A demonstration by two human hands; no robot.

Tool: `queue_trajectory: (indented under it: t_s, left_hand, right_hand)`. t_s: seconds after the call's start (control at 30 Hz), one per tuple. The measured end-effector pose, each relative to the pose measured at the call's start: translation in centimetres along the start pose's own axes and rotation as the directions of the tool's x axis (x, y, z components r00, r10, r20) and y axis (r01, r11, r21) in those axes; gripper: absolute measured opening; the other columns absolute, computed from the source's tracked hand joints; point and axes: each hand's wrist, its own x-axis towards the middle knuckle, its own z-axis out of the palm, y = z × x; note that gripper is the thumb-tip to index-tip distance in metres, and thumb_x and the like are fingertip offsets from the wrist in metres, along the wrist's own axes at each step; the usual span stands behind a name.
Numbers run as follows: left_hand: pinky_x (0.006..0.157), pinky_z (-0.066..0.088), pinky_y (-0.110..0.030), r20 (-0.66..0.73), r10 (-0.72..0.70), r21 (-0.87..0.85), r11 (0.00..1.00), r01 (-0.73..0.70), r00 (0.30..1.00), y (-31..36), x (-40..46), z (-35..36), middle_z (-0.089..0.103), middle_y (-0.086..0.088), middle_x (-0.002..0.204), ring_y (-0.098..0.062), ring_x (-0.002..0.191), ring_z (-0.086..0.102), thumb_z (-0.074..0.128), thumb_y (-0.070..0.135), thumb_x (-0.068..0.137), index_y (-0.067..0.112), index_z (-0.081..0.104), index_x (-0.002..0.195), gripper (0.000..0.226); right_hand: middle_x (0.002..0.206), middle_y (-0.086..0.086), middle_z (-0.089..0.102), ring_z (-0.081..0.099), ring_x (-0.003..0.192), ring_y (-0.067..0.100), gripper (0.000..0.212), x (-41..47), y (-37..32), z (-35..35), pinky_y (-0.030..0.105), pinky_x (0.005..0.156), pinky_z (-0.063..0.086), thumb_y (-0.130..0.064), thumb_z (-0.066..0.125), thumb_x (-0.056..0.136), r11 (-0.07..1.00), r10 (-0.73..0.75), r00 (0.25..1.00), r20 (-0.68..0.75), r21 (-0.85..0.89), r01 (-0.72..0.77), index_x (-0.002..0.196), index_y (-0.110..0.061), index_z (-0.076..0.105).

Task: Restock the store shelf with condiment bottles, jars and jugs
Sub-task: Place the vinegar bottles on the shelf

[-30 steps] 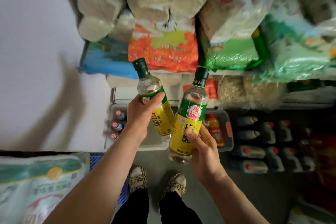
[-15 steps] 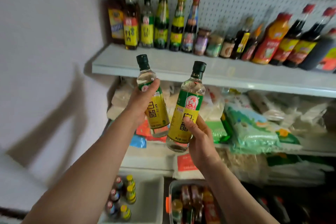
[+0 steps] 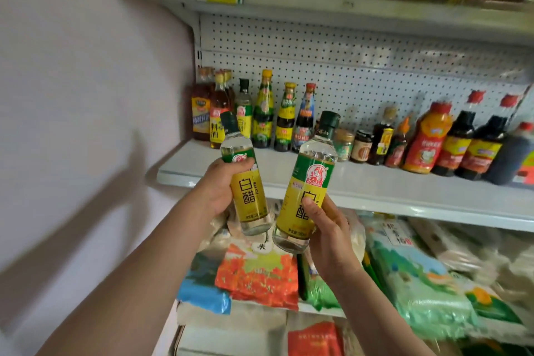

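Observation:
My left hand (image 3: 217,188) grips a clear vinegar bottle (image 3: 245,182) with a yellow-green label and dark green cap. A second, identical vinegar bottle (image 3: 310,182) is gripped low on its label by my right hand (image 3: 326,234). Both bottles are held upright, slightly tilted, in front of the white shelf (image 3: 375,185). Along the back of that shelf stands a row of condiment bottles and jars (image 3: 286,118), including one matching vinegar bottle (image 3: 243,107) near the left end.
A white wall (image 3: 86,95) borders the shelf on the left. A pegboard back panel (image 3: 361,66) rises behind the row. The upper shelf (image 3: 318,3) carries oil jugs. Bagged goods (image 3: 260,277) fill the shelf below. The white shelf's front strip is bare.
My view has swung up from the floor bins to the condiment shelf. Both hands have lifted the two bottles closer to that shelf, grips unchanged.

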Motion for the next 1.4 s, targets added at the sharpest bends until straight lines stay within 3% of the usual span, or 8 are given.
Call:
queue_trajectory:
  t_s: [0.13,0.23,0.37,0.67,0.97,1.13,1.27,1.4]
  left_hand:
    - [0.077,0.053,-0.038,-0.011,0.086,0.030,0.996,-0.085,0.996,1.8,3.8,-1.1,0.070,-0.009,0.096,-0.025,0.088,0.068,0.080,0.019,0.066,0.006,0.059,0.123,0.062]
    - [0.082,0.054,-0.041,-0.028,0.132,0.051,0.990,-0.131,0.991,3.1,7.8,-2.0,0.073,-0.008,0.106,-0.025,0.096,0.070,0.083,0.022,0.058,0.010,0.058,0.126,0.074]
    - [0.089,0.054,-0.045,-0.034,0.131,0.098,0.987,-0.127,0.991,4.2,13.2,-2.8,0.073,-0.005,0.110,-0.024,0.101,0.070,0.086,0.024,0.059,0.015,0.058,0.127,0.074]
    - [0.099,0.048,-0.056,0.059,0.096,0.158,0.982,-0.104,0.994,2.9,22.9,-5.9,0.071,-0.003,0.114,-0.025,0.106,0.067,0.087,0.019,0.066,0.021,0.054,0.129,0.071]
    - [0.092,0.047,-0.040,0.146,0.111,0.198,0.970,-0.139,0.983,1.5,28.2,-7.8,0.068,0.010,0.110,-0.009,0.101,0.063,0.079,0.015,0.079,0.040,0.053,0.115,0.051]
    - [0.080,0.046,-0.028,0.192,0.119,0.226,0.961,-0.162,0.974,1.3,29.5,-7.8,0.065,0.009,0.111,-0.007,0.101,0.061,0.074,0.017,0.085,0.027,0.048,0.129,0.052]
    - [0.093,0.049,-0.042,0.204,0.102,0.246,0.957,-0.152,0.974,1.2,30.7,-8.0,0.063,-0.003,0.126,-0.020,0.111,0.062,0.075,0.018,0.084,0.023,0.044,0.140,0.064]
    - [0.091,0.049,-0.042,0.216,0.082,0.261,0.955,-0.139,0.973,1.2,31.0,-7.9,0.062,-0.005,0.128,-0.018,0.107,0.063,0.074,0.018,0.085,0.022,0.040,0.143,0.067]
  right_hand:
    - [0.119,0.012,0.073,0.069,0.110,0.028,0.063,3.3,-0.1,0.5,0.055,0.100,0.051,-0.048,0.091,0.062,1.000,-0.029,1.000,-0.011,-0.001,0.029,0.116,-0.020,0.075]
    - [0.121,0.013,0.072,0.067,0.115,0.031,0.047,6.1,0.4,0.9,0.053,0.100,0.052,-0.037,0.082,0.079,0.998,-0.054,0.998,-0.021,-0.020,0.053,0.120,-0.018,0.072]
    - [0.117,0.011,0.073,0.069,0.110,0.027,0.031,10.2,1.3,1.8,0.042,0.088,0.056,-0.019,0.066,0.089,0.990,-0.094,0.995,-0.045,-0.115,0.088,0.120,-0.015,0.070]
    - [0.114,0.013,0.074,0.068,0.111,0.034,0.038,17.8,4.3,3.7,0.041,0.091,0.059,-0.017,0.072,0.086,0.968,-0.139,0.983,-0.123,-0.227,0.108,0.123,-0.010,0.067]
    - [0.115,0.015,0.073,0.066,0.114,0.038,0.039,21.3,7.5,4.3,0.047,0.096,0.056,-0.015,0.072,0.085,0.965,-0.123,0.978,-0.171,-0.249,0.078,0.124,-0.011,0.067]
    - [0.116,0.015,0.073,0.066,0.114,0.037,0.040,22.3,8.3,4.3,0.052,0.099,0.054,-0.014,0.071,0.086,0.962,-0.119,0.978,-0.173,-0.264,0.071,0.126,-0.011,0.066]
    - [0.118,0.015,0.072,0.065,0.116,0.037,0.041,22.9,8.7,4.3,0.055,0.102,0.052,-0.019,0.077,0.086,0.962,-0.114,0.978,-0.173,-0.266,0.065,0.126,-0.013,0.067]
    - [0.118,0.014,0.072,0.064,0.117,0.036,0.045,23.1,8.9,4.1,0.051,0.100,0.053,-0.022,0.075,0.085,0.955,-0.111,0.982,-0.156,-0.291,0.062,0.128,-0.014,0.064]
